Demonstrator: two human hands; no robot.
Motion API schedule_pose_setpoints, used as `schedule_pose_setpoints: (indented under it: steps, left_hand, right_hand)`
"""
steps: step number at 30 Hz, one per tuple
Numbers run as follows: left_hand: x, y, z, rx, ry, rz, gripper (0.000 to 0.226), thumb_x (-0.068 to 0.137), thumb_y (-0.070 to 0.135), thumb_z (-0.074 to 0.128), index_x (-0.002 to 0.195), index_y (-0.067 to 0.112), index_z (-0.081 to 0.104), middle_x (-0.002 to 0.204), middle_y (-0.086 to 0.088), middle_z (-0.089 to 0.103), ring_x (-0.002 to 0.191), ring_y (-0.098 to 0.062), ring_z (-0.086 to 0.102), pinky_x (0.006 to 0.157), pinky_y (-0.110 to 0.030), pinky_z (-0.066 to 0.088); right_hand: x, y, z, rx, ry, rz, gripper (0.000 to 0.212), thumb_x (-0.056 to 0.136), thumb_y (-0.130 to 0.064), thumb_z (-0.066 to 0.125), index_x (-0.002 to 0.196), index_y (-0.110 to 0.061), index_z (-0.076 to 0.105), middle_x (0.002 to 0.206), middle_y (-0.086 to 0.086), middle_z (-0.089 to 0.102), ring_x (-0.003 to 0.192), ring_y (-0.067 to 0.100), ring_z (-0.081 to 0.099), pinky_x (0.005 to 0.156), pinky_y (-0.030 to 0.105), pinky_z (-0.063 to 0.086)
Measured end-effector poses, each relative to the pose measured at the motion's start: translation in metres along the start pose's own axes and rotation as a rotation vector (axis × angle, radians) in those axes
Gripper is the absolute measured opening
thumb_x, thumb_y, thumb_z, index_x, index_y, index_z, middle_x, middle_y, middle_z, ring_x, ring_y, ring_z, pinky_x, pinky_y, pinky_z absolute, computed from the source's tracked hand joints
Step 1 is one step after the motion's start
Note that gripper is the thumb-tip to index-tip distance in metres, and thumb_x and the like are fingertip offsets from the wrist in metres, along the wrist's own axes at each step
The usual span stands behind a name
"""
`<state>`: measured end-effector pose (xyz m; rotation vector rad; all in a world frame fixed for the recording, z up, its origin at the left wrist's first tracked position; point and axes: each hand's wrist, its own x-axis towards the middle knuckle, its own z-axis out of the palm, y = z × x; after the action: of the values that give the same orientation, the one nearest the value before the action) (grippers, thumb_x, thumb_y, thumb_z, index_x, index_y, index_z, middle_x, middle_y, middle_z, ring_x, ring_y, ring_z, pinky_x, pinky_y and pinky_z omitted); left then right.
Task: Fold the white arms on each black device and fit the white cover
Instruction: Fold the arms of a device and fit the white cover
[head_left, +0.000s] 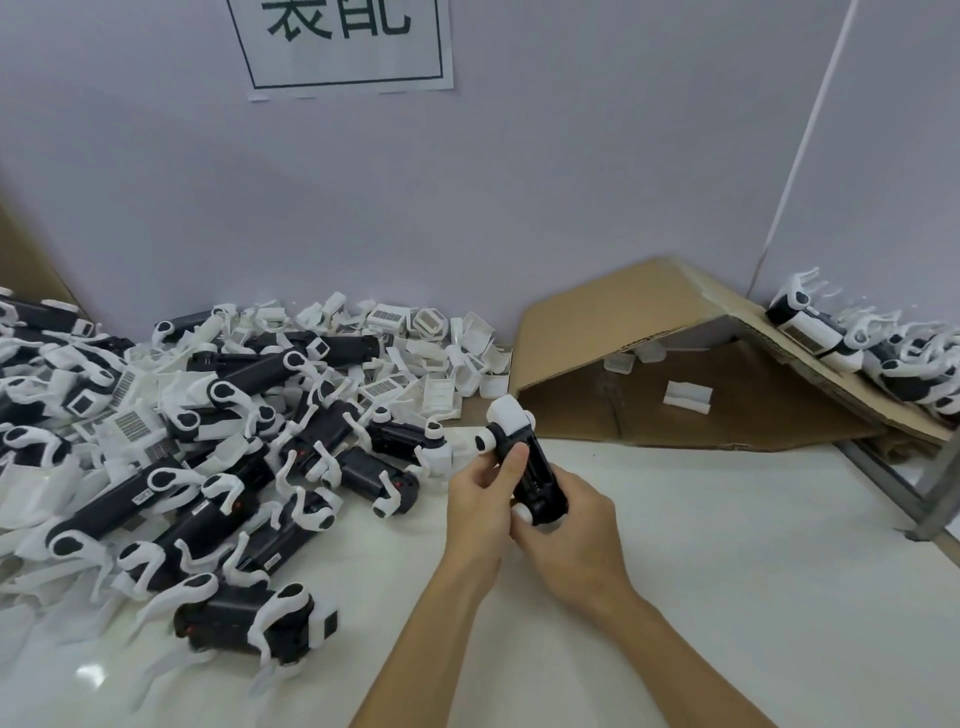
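A black device (535, 475) is held in the air just above the bench (727, 571), tilted with its far end up, where a white cover (510, 413) caps it. The left hand (480, 506) grips the device from the left with the thumb pressed along its upper face, and the right hand (569, 532) wraps around its lower end from the right; both are clamped on it, and the two hands touch each other below the body. A white arm (485, 441) with a black oval patch lies against the device's left side near the cover. To the left, a large heap of black devices with unfolded white arms (197, 493) spreads across the glossy white bench, and behind it, against the wall, lies a pile of loose white covers (431, 353), some bearing barcode labels. To the right, a sheet of brown cardboard (649, 312) leans like a lean-to, with a few white covers lying under it. Beyond the cardboard, at the far right, finished devices (872, 348) are stacked. The pale grey wall (571, 156) carries a paper sign (343, 41) with large dark printed characters, and a white vertical strip runs up the corner on the right.
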<state>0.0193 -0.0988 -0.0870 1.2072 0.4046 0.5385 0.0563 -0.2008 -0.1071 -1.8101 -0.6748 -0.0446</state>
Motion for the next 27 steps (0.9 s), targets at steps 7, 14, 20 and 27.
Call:
schedule_pose_setpoints:
  steps: [7, 14, 20, 27]
  left_hand:
    - [0.004, -0.009, -0.005, 0.019, -0.042, 0.055, 0.017, 0.086, 0.038, 0.068, 0.093, 0.026, 0.077, 0.096, -0.003, 0.077, 0.093, -0.013, 0.073, 0.074, -0.019, 0.054]
    - [0.018, -0.002, -0.004, 0.043, -0.056, 0.053, 0.02, 0.093, 0.035, 0.065, 0.099, 0.02, 0.077, 0.099, -0.003, 0.077, 0.098, -0.015, 0.072, 0.079, -0.021, 0.055]
    - [0.029, -0.007, 0.005, 0.074, -0.067, 0.045, 0.018, 0.098, 0.029, 0.061, 0.098, 0.019, 0.076, 0.096, -0.003, 0.077, 0.095, -0.015, 0.072, 0.08, -0.025, 0.057]
    - [0.02, -0.011, -0.003, 0.074, -0.11, 0.019, 0.023, 0.086, 0.043, 0.063, 0.094, 0.028, 0.077, 0.1, -0.002, 0.077, 0.098, -0.015, 0.072, 0.084, -0.03, 0.057]
  right_hand:
    - [0.008, 0.014, 0.001, 0.03, -0.061, -0.034, 0.02, 0.073, -0.037, 0.072, 0.091, -0.034, 0.067, 0.078, -0.012, 0.069, 0.074, 0.011, 0.065, 0.062, 0.024, 0.053]
    - [0.02, 0.015, 0.004, 0.014, -0.084, -0.054, 0.023, 0.077, -0.043, 0.072, 0.098, -0.036, 0.065, 0.087, -0.014, 0.069, 0.083, 0.009, 0.066, 0.067, 0.022, 0.053]
    - [0.025, 0.02, 0.001, 0.018, -0.049, -0.044, 0.027, 0.077, -0.045, 0.066, 0.103, -0.035, 0.063, 0.089, -0.013, 0.068, 0.087, 0.01, 0.065, 0.072, 0.032, 0.055]
    - [0.016, 0.02, -0.004, 0.06, -0.132, -0.023, 0.031, 0.08, -0.035, 0.074, 0.109, -0.038, 0.064, 0.095, -0.015, 0.071, 0.092, 0.007, 0.067, 0.073, 0.017, 0.053]
